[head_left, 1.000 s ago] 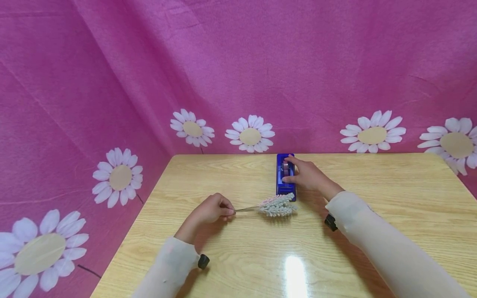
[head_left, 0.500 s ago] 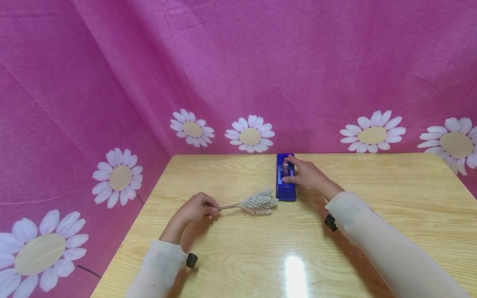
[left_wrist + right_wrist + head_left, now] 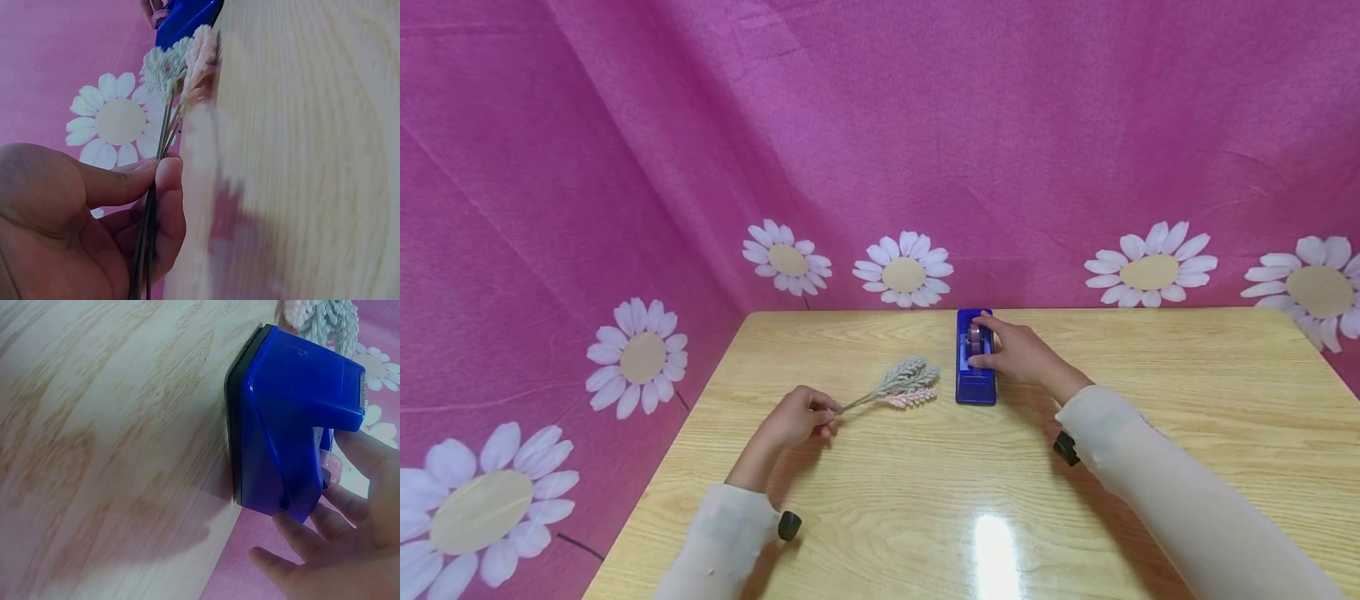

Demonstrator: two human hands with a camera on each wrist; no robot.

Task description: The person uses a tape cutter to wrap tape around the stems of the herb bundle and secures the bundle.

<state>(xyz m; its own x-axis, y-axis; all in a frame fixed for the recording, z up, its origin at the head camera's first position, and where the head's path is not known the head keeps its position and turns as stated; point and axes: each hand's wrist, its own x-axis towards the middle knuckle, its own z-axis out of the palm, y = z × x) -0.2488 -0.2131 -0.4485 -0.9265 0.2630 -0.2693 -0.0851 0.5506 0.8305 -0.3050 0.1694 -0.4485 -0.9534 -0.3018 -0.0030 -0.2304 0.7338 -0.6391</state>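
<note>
My left hand [image 3: 801, 417] pinches the thin dark stems of a small bunch of artificial flower sprigs [image 3: 906, 382] between thumb and fingers. Grey-green heads and a pink one [image 3: 201, 59] fan out at the far end, slanting right and away from me. To their right, a blue tape dispenser [image 3: 976, 387] stands on the table near its back edge. My right hand [image 3: 1022, 354] holds the dispenser around its tape roll [image 3: 975, 337], thumb on the near side and forefinger on the far side. In the right wrist view, the other fingers [image 3: 300, 537] spread beside the dispenser's body.
The wooden table [image 3: 880, 500] meets a pink cloth [image 3: 1000, 150] printed with white daisies at its back and left edges. A bright light reflection shows on the tabletop near the front. Each wrist carries a small black device [image 3: 789, 525].
My left hand has drawn the sprigs leftward, away from the dispenser, and turned them so their heads tilt toward the table's back. My right hand and the dispenser have stayed in place.
</note>
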